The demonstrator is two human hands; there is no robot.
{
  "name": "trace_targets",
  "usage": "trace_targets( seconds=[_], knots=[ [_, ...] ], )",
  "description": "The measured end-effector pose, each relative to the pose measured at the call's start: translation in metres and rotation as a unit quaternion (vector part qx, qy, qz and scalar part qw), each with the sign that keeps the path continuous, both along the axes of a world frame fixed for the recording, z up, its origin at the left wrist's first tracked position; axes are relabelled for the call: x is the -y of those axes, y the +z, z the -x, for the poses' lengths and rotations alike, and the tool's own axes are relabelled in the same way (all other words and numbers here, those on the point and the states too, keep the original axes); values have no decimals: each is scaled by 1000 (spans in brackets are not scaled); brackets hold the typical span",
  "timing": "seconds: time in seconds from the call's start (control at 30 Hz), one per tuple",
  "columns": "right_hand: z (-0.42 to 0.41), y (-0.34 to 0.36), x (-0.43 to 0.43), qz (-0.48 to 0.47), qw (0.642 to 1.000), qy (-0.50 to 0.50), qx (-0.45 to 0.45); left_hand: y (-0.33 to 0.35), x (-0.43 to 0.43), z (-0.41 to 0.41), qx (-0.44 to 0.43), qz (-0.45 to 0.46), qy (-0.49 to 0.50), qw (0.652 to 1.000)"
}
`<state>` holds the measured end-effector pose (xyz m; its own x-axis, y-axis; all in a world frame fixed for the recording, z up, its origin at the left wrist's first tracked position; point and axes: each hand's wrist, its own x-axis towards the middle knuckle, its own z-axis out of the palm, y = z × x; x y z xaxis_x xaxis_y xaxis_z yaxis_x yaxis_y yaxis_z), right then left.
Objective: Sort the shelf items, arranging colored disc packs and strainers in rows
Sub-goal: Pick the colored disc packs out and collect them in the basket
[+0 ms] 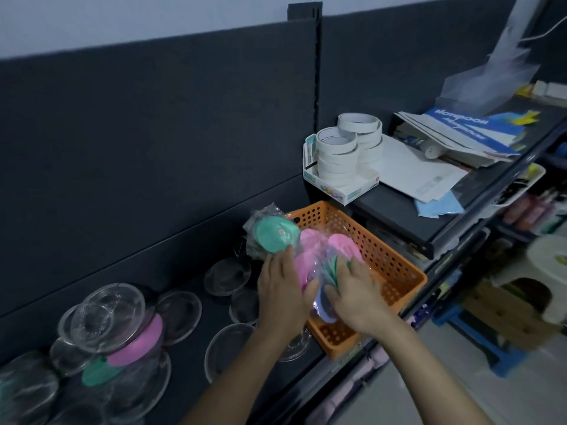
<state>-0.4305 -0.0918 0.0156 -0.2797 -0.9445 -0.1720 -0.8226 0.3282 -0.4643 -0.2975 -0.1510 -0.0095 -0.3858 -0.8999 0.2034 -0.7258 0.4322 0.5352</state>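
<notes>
at the far left of the dark lower shelf (208, 308), clear round strainers (101, 314) are piled loosely, some tilted against others. a pink disc (138, 342) and a green disc (98, 371) are wedged among them. more clear strainers (227, 276) are laid flat toward the middle of the shelf.

a green disc pack (276, 234) in clear wrap is propped upright just left of the rear corner of the orange basket (395, 262). the left hand (280, 289) is placed just below it. its fingertips are touching the green pack, and its thumb is pressed across a pink disc pack (306, 265), which is pinched at the basket's left rim.

the right hand (356, 292) is set inside the basket. its fingers are curled over a fan of wrapped disc packs (334, 268) in pink, green and purple, so these are clamped from above. the two hands are nearly touching at the thumbs.

on the raised shelf (395, 219) behind the basket, white tape rolls (346, 145) are stacked in two columns in a small white tray (343, 188). to their right, white sheets (420, 176) and a blue-covered booklet (466, 124) are heaped.
</notes>
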Motion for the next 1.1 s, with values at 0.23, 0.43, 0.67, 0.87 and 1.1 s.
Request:
trace_targets(
  seconds=[0.23,0.43,0.67,0.87,1.1],
  knots=[
    [-4,7,-9,41,999,-10,22,10,-4,-13,-55,-55,-40,996],
    [-47,24,-27,210,975,49,-49,18,-25,-69,-101,-54,-35,993],
    [-123,5,-33,214,963,163,29,4,-58,-169,-74,-57,64,994],
    [-179,-24,-31,118,950,282,56,-17,-97,-250,4,-90,178,980],
    [-231,-34,-24,67,925,370,52,-31,-126,-293,141,-127,161,969]
  ],
)
